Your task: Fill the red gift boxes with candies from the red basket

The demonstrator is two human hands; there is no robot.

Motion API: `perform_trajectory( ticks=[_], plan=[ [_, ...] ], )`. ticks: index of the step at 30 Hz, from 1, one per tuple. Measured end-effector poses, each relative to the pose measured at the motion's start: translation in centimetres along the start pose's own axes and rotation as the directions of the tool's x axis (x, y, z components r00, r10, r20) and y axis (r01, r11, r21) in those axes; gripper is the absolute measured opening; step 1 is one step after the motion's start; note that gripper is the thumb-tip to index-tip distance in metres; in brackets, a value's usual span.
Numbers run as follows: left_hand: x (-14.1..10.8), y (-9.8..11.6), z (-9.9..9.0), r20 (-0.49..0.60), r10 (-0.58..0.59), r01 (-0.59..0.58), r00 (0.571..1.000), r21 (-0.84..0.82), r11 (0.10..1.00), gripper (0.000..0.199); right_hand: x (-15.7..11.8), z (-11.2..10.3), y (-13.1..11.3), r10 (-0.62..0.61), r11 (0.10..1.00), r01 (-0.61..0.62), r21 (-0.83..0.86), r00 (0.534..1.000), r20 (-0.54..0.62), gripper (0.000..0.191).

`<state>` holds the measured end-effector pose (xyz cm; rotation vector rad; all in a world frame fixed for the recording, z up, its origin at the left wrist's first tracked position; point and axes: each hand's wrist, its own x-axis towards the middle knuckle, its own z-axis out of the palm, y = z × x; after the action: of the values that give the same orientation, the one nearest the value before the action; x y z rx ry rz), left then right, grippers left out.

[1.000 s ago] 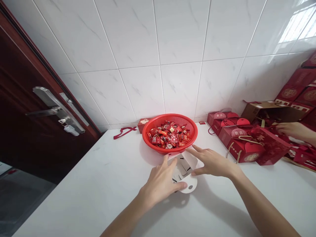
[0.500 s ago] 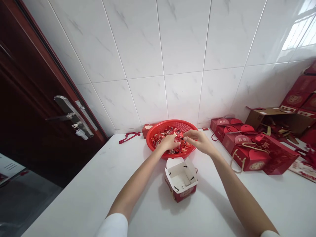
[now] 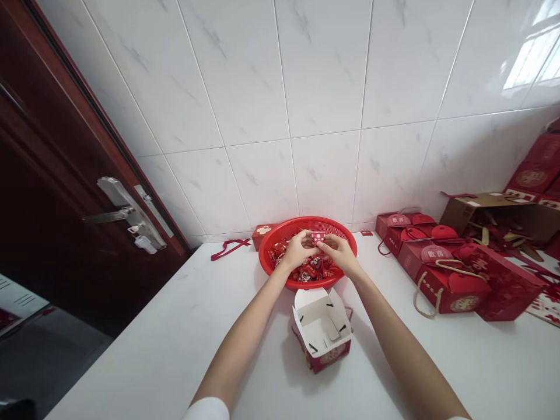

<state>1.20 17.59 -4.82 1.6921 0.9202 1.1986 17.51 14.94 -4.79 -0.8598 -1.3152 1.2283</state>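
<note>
Above a round red plastic basket (image 3: 349, 238), both hands pinch a small red piece with white dots, seemingly a wrapped candy (image 3: 318, 237). My left hand (image 3: 297, 252) has its left side, with thumb and fingers closed. My right hand (image 3: 343, 254) grips the right side in the same way. Loose red-wrapped candies (image 3: 310, 270) fill the basket beneath, partly hidden by my hands. Nearer to me stands a red gift box (image 3: 333, 354), its white flaps raised and its inside showing white with small dark slots.
Closed red gift boxes (image 3: 437, 280) with rope handles stand at right, before an open cardboard carton (image 3: 490, 201) and stacked red boxes (image 3: 531, 175). Left of the basket lie a small red box (image 3: 261, 234) and a red ribbon (image 3: 229, 248). A tiled wall (image 3: 258, 181) bounds the back.
My hands have come out of the candies and closer together, now with the dotted red candy between them. The whole view has shifted slightly; the open box stays in place.
</note>
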Motion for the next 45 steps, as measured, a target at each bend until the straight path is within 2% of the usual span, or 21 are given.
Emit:
perform_trajectory(
  ticks=[5, 7, 10, 14, 18, 22, 26, 28, 32, 35, 36, 38, 41, 43, 45],
  plan=[
    [-0.2, 0.4, -0.3, -0.013, -0.063, 0.064, 0.998, 0.132, 0.989, 0.041, 0.3, -0.1, 0.1, 0.006, 0.975, 0.046, 0.218, 0.974, -0.228, 0.03],
    [-0.5, 0.4, -0.5, 0.062, -0.128, 0.108, 0.99, 0.252, 0.962, 0.038, 0.5, -0.4, 0.2, 0.017, 0.954, 0.069, 0.292, 0.959, -0.283, 0.028],
    [-1.0, 0.5, -0.3, 0.234, -0.202, 0.091, 0.951, 0.412, 0.907, 0.042, 0.9, -0.9, 0.4, 0.033, 0.935, 0.07, 0.348, 0.959, -0.282, 0.025],
    [-1.4, 0.9, 0.3, 0.297, -0.199, 0.027, 0.934, 0.496, 0.868, 0.06, 1.0, -1.6, 0.5, 0.037, 0.916, 0.077, 0.395, 0.961, -0.274, 0.022],
    [-1.6, 1.4, 0.5, 0.39, -0.286, 0.024, 0.875, 0.554, 0.832, 0.076, 0.9, -1.8, 0.4, 0.033, 0.909, 0.08, 0.408, 0.964, -0.263, 0.017],
    [-1.7, 1.6, 0.2, 0.41, -0.232, -0.021, 0.882, 0.527, 0.85, 0.084, 0.7, -1.8, 0.3, 0.034, 0.918, 0.063, 0.391, 0.971, -0.238, 0.014],
    [-1.9, 1.8, 0.2, 0.364, -0.361, 0.1, 0.858, 0.572, 0.814, 0.084, 0.5, -1.8, 0.2, 0.047, 0.928, 0.037, 0.371, 0.976, -0.214, 0.013],
    [-1.9, 1.8, 0.3, 0.335, -0.389, 0.134, 0.858, 0.586, 0.799, 0.081, 0.5, -1.8, 0.2, 0.052, 0.929, 0.029, 0.369, 0.977, -0.209, 0.013],
    [-2.0, 1.5, 0.4, 0.359, -0.332, 0.072, 0.872, 0.577, 0.813, 0.07, 0.5, -1.8, 0.1, 0.056, 0.928, 0.024, 0.372, 0.977, -0.203, 0.016],
    [-1.8, 1.2, 0.5, 0.415, -0.325, 0.026, 0.85, 0.583, 0.812, 0.06, 0.4, -1.7, 0.1, 0.057, 0.927, 0.021, 0.375, 0.979, -0.194, 0.017],
    [-1.7, 1.1, 0.5, 0.413, -0.321, 0.02, 0.853, 0.588, 0.809, 0.056, 0.4, -1.7, 0.1, 0.057, 0.927, 0.02, 0.375, 0.98, -0.191, 0.017],
    [-1.5, 0.9, 0.4, 0.344, -0.275, 0.017, 0.898, 0.598, 0.802, 0.05, 0.4, -1.7, 0.1, 0.056, 0.926, 0.021, 0.377, 0.98, -0.191, 0.017],
    [-1.1, 0.8, 0.2, 0.134, -0.127, 0.025, 0.983, 0.588, 0.808, 0.047, 0.4, -1.7, 0.2, 0.052, 0.926, 0.025, 0.377, 0.98, -0.193, 0.021],
    [-0.9, 0.6, 0.0, 0.026, -0.042, 0.022, 0.999, 0.529, 0.848, 0.044, 0.4, -1.6, 0.2, 0.049, 0.931, 0.022, 0.364, 0.981, -0.185, 0.026],
    [-0.7, 0.4, -0.1, -0.03, 0.016, -0.001, 0.999, 0.431, 0.902, 0.04, 0.3, -1.5, 0.1, 0.048, 0.939, 0.013, 0.342, 0.984, -0.17, 0.031]
  ],
)
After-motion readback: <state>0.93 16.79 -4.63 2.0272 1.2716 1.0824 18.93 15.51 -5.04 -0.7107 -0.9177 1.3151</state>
